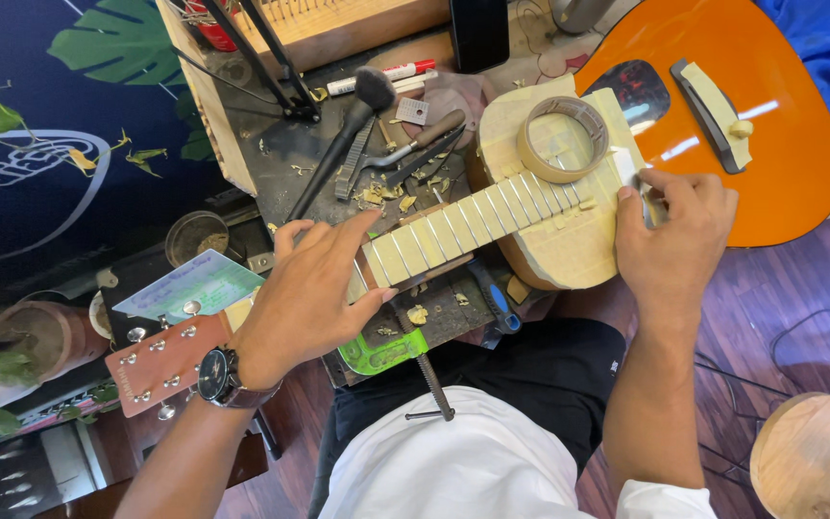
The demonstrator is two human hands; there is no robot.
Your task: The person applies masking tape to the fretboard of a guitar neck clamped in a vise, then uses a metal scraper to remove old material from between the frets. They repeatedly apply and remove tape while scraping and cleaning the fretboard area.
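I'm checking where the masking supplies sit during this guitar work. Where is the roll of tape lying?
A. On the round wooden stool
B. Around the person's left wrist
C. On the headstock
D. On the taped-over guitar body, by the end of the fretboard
D: the roll of tape lies flat on the masked guitar body, just above the fretboard, between the left hand and right hand.
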